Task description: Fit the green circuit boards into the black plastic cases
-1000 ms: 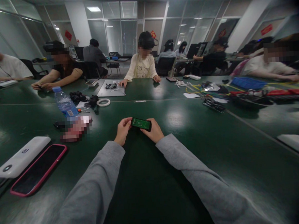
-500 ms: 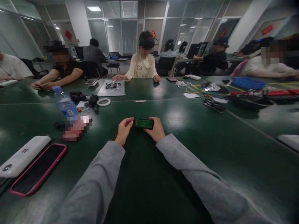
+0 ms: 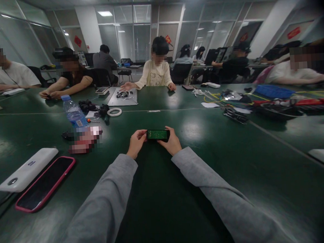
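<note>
Both of my arms, in grey sleeves, stretch forward over the dark green table (image 3: 168, 210). Between my hands is a small black device with a green face (image 3: 157, 134), held level just above the table. My left hand (image 3: 136, 143) pinches its left end with fingers curled. My right hand (image 3: 169, 143) grips its right end from below and behind. Whether the green face is a lit screen or a circuit board is too small to tell.
At my left lie a pink-cased phone (image 3: 45, 183) and a white power bank (image 3: 28, 174). Further back stand a water bottle (image 3: 74, 114), a roll of tape (image 3: 114, 112), black parts and a grey tray (image 3: 123, 97). Cables and a blue tray (image 3: 271, 91) lie right. Several people sit around the table.
The device has been turned from tilted to level and shifted slightly right between my hands. My head has moved a little, shifting the scene. The person opposite has reached a hand over the grey tray.
</note>
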Demonstrator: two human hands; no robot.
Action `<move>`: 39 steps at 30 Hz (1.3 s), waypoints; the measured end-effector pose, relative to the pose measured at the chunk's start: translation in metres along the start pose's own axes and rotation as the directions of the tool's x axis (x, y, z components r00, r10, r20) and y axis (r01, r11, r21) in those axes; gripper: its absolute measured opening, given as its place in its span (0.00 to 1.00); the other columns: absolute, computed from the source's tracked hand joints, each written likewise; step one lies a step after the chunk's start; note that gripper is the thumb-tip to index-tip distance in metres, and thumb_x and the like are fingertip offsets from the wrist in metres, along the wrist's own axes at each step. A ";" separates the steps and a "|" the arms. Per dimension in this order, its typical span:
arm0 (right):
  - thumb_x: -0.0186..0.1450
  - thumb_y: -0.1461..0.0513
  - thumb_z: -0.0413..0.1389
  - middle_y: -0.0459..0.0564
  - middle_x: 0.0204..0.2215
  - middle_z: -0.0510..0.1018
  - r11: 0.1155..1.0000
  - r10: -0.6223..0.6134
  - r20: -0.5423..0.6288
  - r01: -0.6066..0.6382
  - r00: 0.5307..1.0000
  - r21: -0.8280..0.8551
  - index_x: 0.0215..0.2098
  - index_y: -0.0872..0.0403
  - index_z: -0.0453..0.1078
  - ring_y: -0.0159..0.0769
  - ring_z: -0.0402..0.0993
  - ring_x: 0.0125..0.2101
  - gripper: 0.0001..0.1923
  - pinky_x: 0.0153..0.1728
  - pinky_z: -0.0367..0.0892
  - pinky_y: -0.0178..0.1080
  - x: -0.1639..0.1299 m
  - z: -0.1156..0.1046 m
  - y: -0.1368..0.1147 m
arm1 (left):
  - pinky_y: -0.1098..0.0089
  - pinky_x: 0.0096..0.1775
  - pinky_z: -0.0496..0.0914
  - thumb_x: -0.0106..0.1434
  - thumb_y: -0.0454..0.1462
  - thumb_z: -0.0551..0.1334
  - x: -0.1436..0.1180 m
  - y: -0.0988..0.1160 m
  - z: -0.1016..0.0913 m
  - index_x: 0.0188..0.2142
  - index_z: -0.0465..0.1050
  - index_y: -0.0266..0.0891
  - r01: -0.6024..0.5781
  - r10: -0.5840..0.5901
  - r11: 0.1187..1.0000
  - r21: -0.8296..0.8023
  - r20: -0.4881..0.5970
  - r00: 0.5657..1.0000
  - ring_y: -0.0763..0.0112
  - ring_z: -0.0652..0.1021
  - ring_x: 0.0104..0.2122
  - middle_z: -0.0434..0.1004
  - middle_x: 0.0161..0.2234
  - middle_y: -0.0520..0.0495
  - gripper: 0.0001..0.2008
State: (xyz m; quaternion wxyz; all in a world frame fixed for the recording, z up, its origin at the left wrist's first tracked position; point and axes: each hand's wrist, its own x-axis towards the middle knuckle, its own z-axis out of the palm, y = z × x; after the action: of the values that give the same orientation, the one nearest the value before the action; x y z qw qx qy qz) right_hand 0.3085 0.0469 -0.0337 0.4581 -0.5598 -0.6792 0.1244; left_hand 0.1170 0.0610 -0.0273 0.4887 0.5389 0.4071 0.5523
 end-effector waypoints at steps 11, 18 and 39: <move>0.51 0.58 0.62 0.58 0.52 0.65 1.000 -0.027 -0.002 0.027 1.000 -0.005 0.58 0.54 0.51 0.46 0.65 0.52 0.40 0.51 0.63 0.50 0.000 0.002 0.002 | 0.68 0.36 0.72 0.59 0.32 0.58 0.000 0.002 0.001 0.42 0.71 0.35 0.012 -0.012 1.000 0.019 -0.015 1.000 0.73 0.75 0.33 0.74 0.39 0.44 0.10; 0.53 0.60 0.61 0.57 0.57 0.59 0.994 -0.107 -0.021 0.107 0.994 0.012 0.61 0.53 0.45 0.44 0.58 0.56 0.43 0.56 0.58 0.50 0.001 0.001 0.002 | 0.65 0.38 0.72 0.59 0.33 0.60 -0.002 0.003 0.000 0.44 0.72 0.36 0.014 -0.014 1.000 0.018 0.005 1.000 0.72 0.76 0.34 0.75 0.41 0.43 0.13; 0.54 0.59 0.60 0.58 0.48 0.64 0.995 -0.087 -0.045 0.084 0.995 -0.058 0.55 0.55 0.55 0.47 0.62 0.51 0.34 0.52 0.61 0.53 0.001 0.006 0.006 | 0.63 0.40 0.71 0.58 0.33 0.60 0.001 -0.005 -0.002 0.44 0.75 0.37 -0.028 0.024 0.993 0.118 0.033 0.999 0.71 0.76 0.32 0.77 0.40 0.42 0.14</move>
State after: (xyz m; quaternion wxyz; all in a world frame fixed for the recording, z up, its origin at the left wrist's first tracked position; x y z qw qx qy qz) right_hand 0.3077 0.0523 -0.0410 0.4630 -0.5455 -0.6949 0.0722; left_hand 0.1155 0.0632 -0.0324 0.4551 0.5810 0.4243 0.5247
